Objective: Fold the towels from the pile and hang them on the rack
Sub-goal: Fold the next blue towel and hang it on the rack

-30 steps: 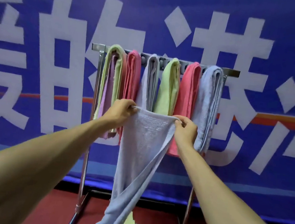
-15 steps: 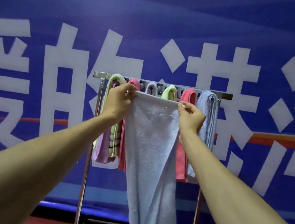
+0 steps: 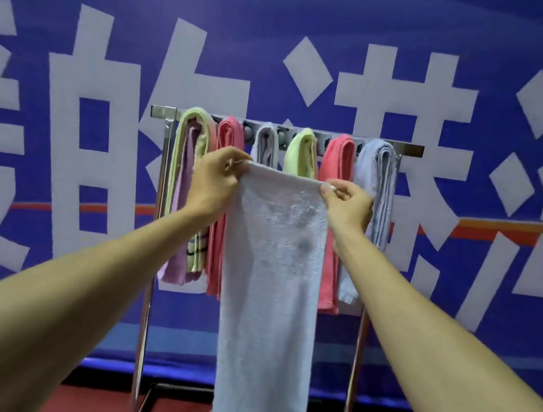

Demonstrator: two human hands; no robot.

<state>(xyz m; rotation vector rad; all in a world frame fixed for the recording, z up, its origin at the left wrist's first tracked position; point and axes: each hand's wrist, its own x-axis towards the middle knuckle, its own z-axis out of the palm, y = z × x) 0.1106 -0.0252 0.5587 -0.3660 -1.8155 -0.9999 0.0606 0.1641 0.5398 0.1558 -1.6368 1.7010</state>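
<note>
A long pale blue towel hangs straight down in front of me, held by its top edge. My left hand pinches the top left corner and my right hand pinches the top right corner. Behind it stands a metal rack with several folded towels over its bar: a green and lilac one, a pink one, a grey one, a light green one, a coral one and a light blue one. The pile is hidden below the view.
A blue banner with large white characters fills the wall behind the rack. The floor at the bottom is red. The rack's legs stand left and right of the hanging towel.
Both hands lifted the pale blue towel up off the pile; it now hangs stretched flat and full length in front of the rack. The view tilted upward.
</note>
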